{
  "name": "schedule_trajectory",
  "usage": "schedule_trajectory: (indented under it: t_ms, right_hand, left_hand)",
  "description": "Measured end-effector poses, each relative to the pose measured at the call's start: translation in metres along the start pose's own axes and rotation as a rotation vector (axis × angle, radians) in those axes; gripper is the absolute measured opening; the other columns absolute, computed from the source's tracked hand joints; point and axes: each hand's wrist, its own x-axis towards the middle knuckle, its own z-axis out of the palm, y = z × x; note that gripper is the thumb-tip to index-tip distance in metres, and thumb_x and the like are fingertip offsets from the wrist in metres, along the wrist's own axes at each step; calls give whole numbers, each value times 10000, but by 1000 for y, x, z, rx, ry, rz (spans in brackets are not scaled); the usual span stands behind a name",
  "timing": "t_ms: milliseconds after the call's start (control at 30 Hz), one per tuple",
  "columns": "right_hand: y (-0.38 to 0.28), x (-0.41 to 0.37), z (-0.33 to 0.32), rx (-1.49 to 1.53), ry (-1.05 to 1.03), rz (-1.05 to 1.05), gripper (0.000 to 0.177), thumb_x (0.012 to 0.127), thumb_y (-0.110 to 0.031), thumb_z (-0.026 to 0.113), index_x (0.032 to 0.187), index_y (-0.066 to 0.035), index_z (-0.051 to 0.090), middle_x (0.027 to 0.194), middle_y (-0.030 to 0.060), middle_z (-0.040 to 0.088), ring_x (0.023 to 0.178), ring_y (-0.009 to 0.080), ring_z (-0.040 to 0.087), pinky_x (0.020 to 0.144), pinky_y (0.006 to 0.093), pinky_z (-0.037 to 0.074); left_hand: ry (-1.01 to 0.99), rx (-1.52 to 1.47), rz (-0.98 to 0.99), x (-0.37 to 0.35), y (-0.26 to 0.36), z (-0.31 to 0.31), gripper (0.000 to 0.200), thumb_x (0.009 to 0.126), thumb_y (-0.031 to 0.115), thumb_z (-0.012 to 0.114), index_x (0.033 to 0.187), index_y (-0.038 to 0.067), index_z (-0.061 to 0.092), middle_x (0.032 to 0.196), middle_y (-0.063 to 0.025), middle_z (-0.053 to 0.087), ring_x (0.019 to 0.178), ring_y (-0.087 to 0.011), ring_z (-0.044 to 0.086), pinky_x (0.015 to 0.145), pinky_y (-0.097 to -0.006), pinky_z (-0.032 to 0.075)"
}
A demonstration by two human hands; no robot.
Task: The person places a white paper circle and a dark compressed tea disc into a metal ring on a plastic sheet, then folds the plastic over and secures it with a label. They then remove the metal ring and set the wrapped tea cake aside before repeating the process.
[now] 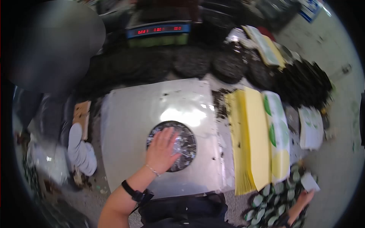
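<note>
Fingers of our left hand (161, 150) spread flat on film-wrapped dark disc (187, 146): directly beneath, round, no long axis, on metal sheet (129, 117). Our right hand (305, 197), farther off, pinches white slip (310, 182) beside green-and-white packets (258, 200). Scale display (158, 29): red digits, blurred; no brand legible.

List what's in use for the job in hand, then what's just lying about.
In use:
left hand on the dark disc
metal sheet beneath
right hand holding a white card

Apparently lying about:
digital display
yellow sheets
dark discs behind
</note>
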Motion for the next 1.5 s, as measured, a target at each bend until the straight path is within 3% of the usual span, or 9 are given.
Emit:
schedule_trajectory:
  t_ms: [200, 333, 667, 733, 833, 1100, 1167, 1233, 1500]
  right_hand:
    - [35, -315, 280, -426, -993, -322, 535, 1106, -257, 365, 1542, 52, 379, 1585, 195, 429, 1426, 355, 467, 1204, 499, 373]
    - [-11, -492, 403, -502, -1608, -862, 837, 760, 11, 714, 1551, -107, 467, 1628, 277, 334, 1528, 484, 283, 1199, 508, 370]
    - [-57, -489, 457, -779, -1800, -922, 729, 810, -322, 811, 1421, -1, 578, 1488, 256, 527, 1431, 431, 463, 1132, 500, 444]
    - [-47, -513, 489, -635, -1831, -1015, 713, 925, -301, 698, 1527, -8, 454, 1594, 215, 424, 1490, 396, 389, 1216, 504, 323]
    - [6, -525, 488, -589, -1900, -1004, 690, 991, -293, 604, 1595, -58, 367, 1655, 164, 351, 1532, 352, 329, 1255, 495, 243]
    - [15, -541, 480, -670, -1864, -1227, 640, 1028, -350, 547, 1611, -149, 374, 1675, 111, 338, 1542, 318, 317, 1272, 467, 211]
    - [16, -539, 480, -597, -1891, -1325, 650, 1012, -393, 573, 1602, -187, 396, 1666, 111, 356, 1544, 321, 315, 1271, 495, 202]
    - [14, -541, 477, -579, -1949, -1340, 655, 980, -452, 609, 1572, -219, 451, 1659, 116, 366, 1547, 326, 309, 1266, 532, 191]
    - [-12, -495, 397, -370, -2539, -1068, 536, 1009, -312, 585, 1500, -103, 527, 1638, 144, 383, 1563, 337, 271, 1263, 541, 206]
  left_hand:
    - [-10, -60, 12, 2, -6, 1, 843, 928, 457, 678, 1594, 53, 356, 1619, -185, 392, 1511, -309, 360, 1250, -476, 238]
    - [-89, -314, -75, 2, -11, 6, 664, 962, 419, 597, 1527, 91, 477, 1571, -127, 487, 1484, -283, 413, 1250, -443, 259]
    - [-28, -1012, -213, -3, -12, 28, 501, 1028, 341, 476, 1490, 148, 495, 1530, -68, 525, 1439, -226, 462, 1258, -413, 275]
    - [-98, 22, -21, 1, -10, 0, 544, 1022, 351, 500, 1515, 127, 451, 1549, -105, 497, 1445, -268, 451, 1250, -431, 285]
    - [-141, -776, -137, -4, -21, 7, 583, 984, 362, 559, 1494, 88, 489, 1523, -160, 511, 1482, -308, 402, 1263, -453, 245]
    - [-162, -233, 220, -79, -65, -36, 540, 964, 391, 654, 1361, 29, 603, 1394, -192, 607, 1335, -339, 547, 1180, -441, 381]
    - [-389, -1365, -378, -65, -97, -32, 491, 990, 333, 630, 1372, 26, 592, 1320, -185, 648, 1249, -331, 614, 1081, -400, 477]
    - [465, -1030, -390, -34, -86, -17, 443, 1008, 264, 611, 1392, 45, 579, 1285, -176, 675, 1191, -331, 648, 999, -362, 521]
    - [246, -648, -262, 0, -71, 44, 394, 1037, 252, 615, 1361, 28, 600, 1438, -222, 585, 1431, -380, 480, 1136, -432, 430]
